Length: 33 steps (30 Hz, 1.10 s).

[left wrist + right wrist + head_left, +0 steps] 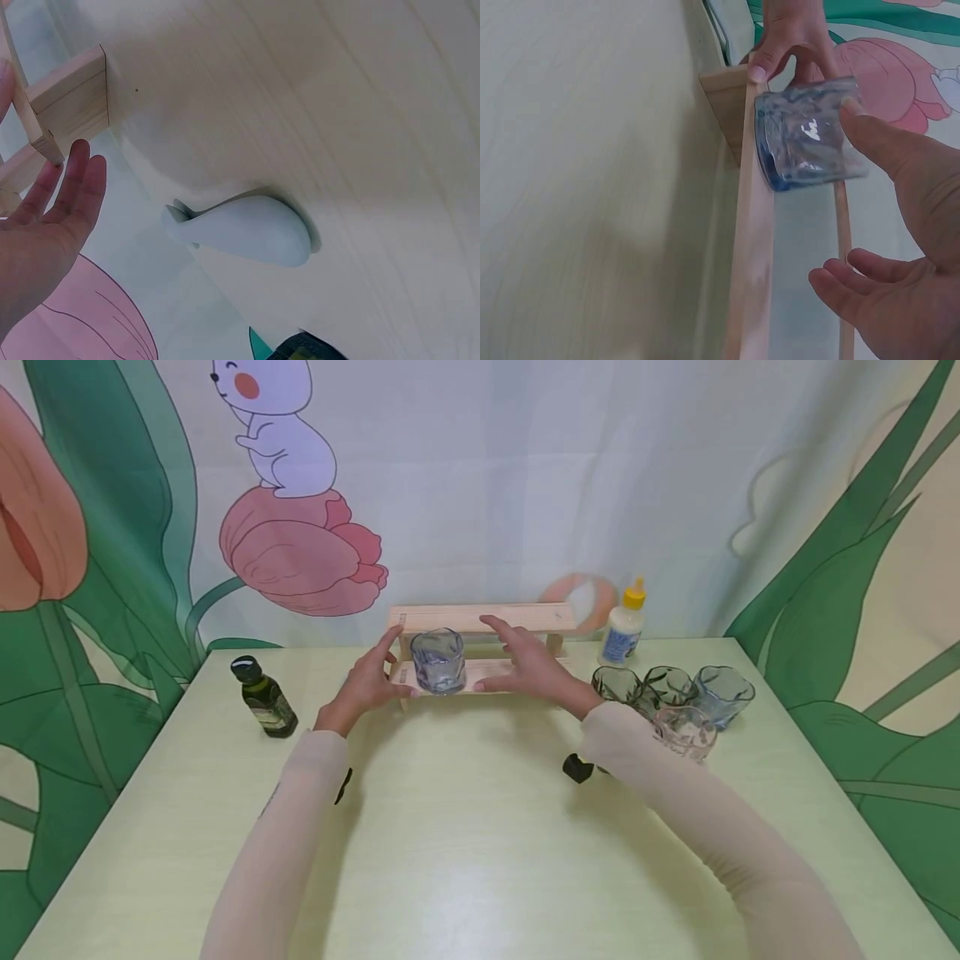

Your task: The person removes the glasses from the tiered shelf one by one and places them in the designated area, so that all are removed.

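A small two-tier wooden rack [517, 618] stands near the table's back edge. On the left part of its lower shelf is a clear bluish glass tumbler [810, 139], its mouth upward. My left hand [367, 683] holds the rack's left end, with the thumb at the lower shelf's front edge and the fingers [88, 184] against the end. My right hand [534, 670] is spread right of the tumbler, fingers apart. In the right wrist view its thumb overlaps the tumbler's rim; I cannot tell whether they touch.
Several tumblers [723, 693] cluster at the right, partly behind the right sleeve. A white glue bottle [621, 635] with a yellow cap stands beside the rack. At left is a dark green bottle [268, 702]. A pale whale-shaped object [251, 229] lies near the table's back edge.
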{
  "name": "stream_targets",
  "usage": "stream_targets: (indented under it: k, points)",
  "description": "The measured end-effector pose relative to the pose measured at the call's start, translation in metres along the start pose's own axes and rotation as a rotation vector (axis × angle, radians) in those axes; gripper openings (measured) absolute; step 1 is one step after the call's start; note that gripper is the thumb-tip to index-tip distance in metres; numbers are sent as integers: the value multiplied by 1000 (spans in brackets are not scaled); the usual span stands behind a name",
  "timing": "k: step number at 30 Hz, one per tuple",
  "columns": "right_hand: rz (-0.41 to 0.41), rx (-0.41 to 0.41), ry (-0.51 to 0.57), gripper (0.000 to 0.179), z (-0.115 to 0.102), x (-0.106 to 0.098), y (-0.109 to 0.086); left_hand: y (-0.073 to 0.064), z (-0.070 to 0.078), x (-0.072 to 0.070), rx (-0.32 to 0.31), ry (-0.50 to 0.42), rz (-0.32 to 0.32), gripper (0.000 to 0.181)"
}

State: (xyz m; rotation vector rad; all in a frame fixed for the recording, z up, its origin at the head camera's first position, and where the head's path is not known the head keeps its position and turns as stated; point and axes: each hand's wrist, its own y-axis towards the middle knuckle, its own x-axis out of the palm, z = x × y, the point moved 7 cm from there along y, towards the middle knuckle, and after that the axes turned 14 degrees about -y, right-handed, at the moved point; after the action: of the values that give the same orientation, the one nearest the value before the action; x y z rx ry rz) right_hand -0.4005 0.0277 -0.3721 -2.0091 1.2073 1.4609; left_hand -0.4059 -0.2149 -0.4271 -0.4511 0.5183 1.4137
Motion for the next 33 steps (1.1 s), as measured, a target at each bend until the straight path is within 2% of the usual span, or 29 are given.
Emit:
stream_targets:
  k: [7, 15, 33]
  points:
    - [-4, -4, -19, 102, -20, 21, 26, 0, 3, -1, 12, 11, 1, 113]
    - [-10, 26, -20, 99, -34, 39, 43, 1, 3, 0, 12, 16, -8, 112]
    - [-2, 64, -10, 96, -37, 54, 53, -1, 2, -1, 28, 28, 1, 110]
